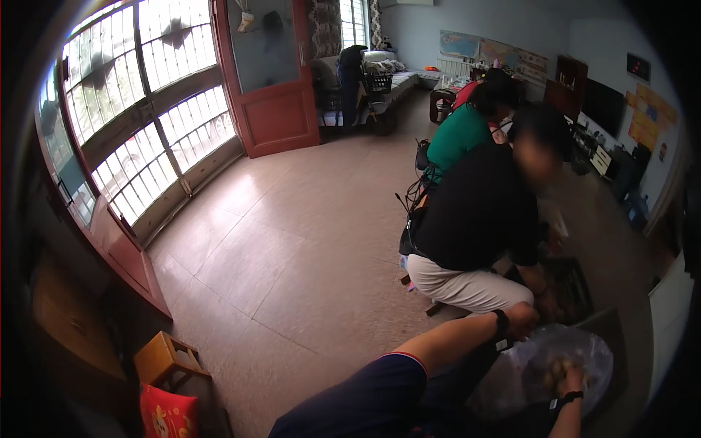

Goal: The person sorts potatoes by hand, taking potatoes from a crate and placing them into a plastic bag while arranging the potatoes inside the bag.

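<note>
A clear plastic bag stands open at the lower right, with several brown, roundish lumps inside; their kind is too blurred to tell. My left hand, a black band on its wrist, is closed at the bag's upper left rim. Down in the bag is my right hand, also with a dark wristband. Its fingers curl against the brown lumps and are partly lost among them.
Close ahead, a person in a black top bends over a dark crate. Beyond sits a person in green. A wooden stool and red cushion are at lower left; a red door stands behind.
</note>
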Demonstrator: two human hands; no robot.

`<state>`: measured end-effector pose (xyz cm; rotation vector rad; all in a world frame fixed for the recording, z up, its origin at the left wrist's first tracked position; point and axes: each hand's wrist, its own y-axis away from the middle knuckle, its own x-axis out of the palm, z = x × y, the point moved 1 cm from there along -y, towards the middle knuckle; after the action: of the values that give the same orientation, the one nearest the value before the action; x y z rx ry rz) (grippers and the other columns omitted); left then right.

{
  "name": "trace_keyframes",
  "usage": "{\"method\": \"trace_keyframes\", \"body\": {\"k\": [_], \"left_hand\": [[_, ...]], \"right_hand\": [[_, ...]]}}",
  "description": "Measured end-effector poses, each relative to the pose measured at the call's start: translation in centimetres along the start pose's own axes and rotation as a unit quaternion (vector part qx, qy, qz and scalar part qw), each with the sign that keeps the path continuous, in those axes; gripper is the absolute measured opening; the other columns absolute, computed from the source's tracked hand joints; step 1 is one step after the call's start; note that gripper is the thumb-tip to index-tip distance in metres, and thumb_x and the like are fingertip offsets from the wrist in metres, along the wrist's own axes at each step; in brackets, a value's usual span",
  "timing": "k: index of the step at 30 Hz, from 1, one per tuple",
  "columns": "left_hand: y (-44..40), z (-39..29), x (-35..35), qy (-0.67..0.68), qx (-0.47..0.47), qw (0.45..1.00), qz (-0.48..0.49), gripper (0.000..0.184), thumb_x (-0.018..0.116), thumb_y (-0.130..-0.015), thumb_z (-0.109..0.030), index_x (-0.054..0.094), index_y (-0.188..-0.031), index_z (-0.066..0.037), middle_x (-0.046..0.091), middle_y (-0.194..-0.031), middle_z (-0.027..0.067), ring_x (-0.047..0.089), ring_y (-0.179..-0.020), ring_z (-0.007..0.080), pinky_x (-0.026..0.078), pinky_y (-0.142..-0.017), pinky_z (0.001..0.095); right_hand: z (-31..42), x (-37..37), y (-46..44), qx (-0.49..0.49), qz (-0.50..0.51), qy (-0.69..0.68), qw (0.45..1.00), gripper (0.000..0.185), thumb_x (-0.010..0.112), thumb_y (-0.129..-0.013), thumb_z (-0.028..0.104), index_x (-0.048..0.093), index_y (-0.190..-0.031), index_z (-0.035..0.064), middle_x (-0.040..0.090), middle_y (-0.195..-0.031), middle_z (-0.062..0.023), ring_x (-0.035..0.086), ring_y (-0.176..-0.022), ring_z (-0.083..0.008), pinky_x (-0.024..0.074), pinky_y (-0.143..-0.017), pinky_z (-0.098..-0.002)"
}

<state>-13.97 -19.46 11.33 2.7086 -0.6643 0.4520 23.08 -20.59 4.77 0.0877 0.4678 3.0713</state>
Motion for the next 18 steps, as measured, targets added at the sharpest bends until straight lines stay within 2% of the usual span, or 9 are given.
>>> {"method": "trace_keyframes", "body": {"k": [4,6,7,9,10,11,14,16,18], "left_hand": [[-0.9,-0.9,4.2,0.042,-0.026,0.999,-0.008,0.024,0.051,-0.091,-0.018,0.059,-0.103,0.002,0.062,-0.098,0.0182,0.067,-0.077,0.0360,0.057,-0.060,0.0542],[-2.9,0.0,5.1,0.031,-0.013,0.998,0.057,0.028,0.056,-0.089,-0.018,0.058,-0.109,0.001,0.061,-0.101,0.0179,0.067,-0.077,0.0361,0.058,-0.061,0.0521],[-3.5,0.0,6.2,0.039,-0.046,0.998,0.026,0.029,0.055,-0.090,-0.019,0.058,-0.110,0.000,0.062,-0.103,0.0169,0.067,-0.077,0.0345,0.059,-0.060,0.0500],[-2.8,-1.1,8.0,0.021,-0.050,0.998,0.043,0.021,0.056,-0.092,-0.019,0.058,-0.104,-0.002,0.061,-0.097,0.0122,0.067,-0.077,0.0259,0.058,-0.059,0.0432],[-3.4,-0.8,8.7,0.023,-0.058,0.997,0.045,0.021,0.056,-0.093,-0.020,0.058,-0.104,-0.002,0.062,-0.096,0.0113,0.067,-0.076,0.0252,0.058,-0.059,0.0410],[-4.3,-0.4,9.3,0.005,-0.084,0.995,0.046,0.023,0.055,-0.093,-0.021,0.058,-0.104,-0.002,0.062,-0.096,0.0107,0.067,-0.078,0.0255,0.058,-0.063,0.0406],[-5.8,0.2,11.0,0.012,-0.123,0.990,0.069,0.030,0.053,-0.095,-0.024,0.055,-0.113,0.000,0.062,-0.100,0.0118,0.065,-0.087,0.0265,0.057,-0.072,0.0420],[-7.6,2.0,10.7,0.018,-0.143,0.985,0.100,0.031,0.053,-0.095,-0.018,0.051,-0.119,0.002,0.058,-0.114,0.0173,0.065,-0.094,0.0303,0.057,-0.079,0.0454],[-9.0,3.2,10.7,-0.024,-0.104,0.985,0.137,0.032,0.051,-0.095,-0.021,0.054,-0.117,0.002,0.060,-0.106,0.0141,0.067,-0.087,0.0296,0.059,-0.072,0.0426]], "right_hand": [[2.4,1.9,2.5,0.053,0.052,-0.091,0.993,0.023,0.057,-0.090,0.009,0.059,-0.112,0.0068,0.064,-0.100,-0.0084,0.065,-0.082,-0.0225,0.0566,-0.071,-0.0389],[4.5,3.8,4.7,0.063,0.057,-0.105,0.991,0.021,0.058,-0.090,0.012,0.060,-0.111,0.0068,0.065,-0.101,-0.0099,0.066,-0.078,-0.0227,0.0572,-0.064,-0.0387],[3.1,2.3,2.9,0.049,-0.011,-0.082,0.995,0.019,0.060,-0.090,0.016,0.061,-0.107,0.0086,0.066,-0.095,-0.0076,0.065,-0.070,-0.0191,0.0548,-0.053,-0.0330],[3.8,2.4,2.7,0.075,-0.045,-0.002,0.996,0.017,0.059,-0.090,0.021,0.062,-0.105,0.0161,0.066,-0.081,0.0011,0.059,-0.057,-0.0072,0.0376,-0.040,-0.0204],[4.0,2.6,2.7,0.067,-0.081,0.029,0.994,0.016,0.057,-0.091,0.023,0.063,-0.104,0.0169,0.065,-0.081,0.0017,0.056,-0.055,-0.0060,0.0349,-0.040,-0.0198],[4.7,2.3,2.6,0.074,-0.065,0.054,0.994,0.022,0.060,-0.087,0.025,0.060,-0.107,0.0152,0.063,-0.091,-0.0002,0.062,-0.070,-0.0137,0.0461,-0.054,-0.0300],[6.6,2.7,3.1,0.060,-0.106,0.078,0.990,0.014,0.055,-0.090,0.021,0.059,-0.099,0.0125,0.058,-0.085,0.0009,0.057,-0.067,-0.0109,0.0433,-0.054,-0.0258],[6.7,2.2,2.6,0.047,-0.131,0.077,0.987,0.019,0.057,-0.089,0.023,0.059,-0.103,0.0096,0.058,-0.084,-0.0006,0.058,-0.070,-0.0128,0.0426,-0.054,-0.0252],[5.0,0.9,1.7,0.035,-0.176,0.103,0.978,0.022,0.058,-0.089,0.023,0.059,-0.103,0.0072,0.060,-0.085,-0.0028,0.059,-0.073,-0.0153,0.0444,-0.057,-0.0282]]}}
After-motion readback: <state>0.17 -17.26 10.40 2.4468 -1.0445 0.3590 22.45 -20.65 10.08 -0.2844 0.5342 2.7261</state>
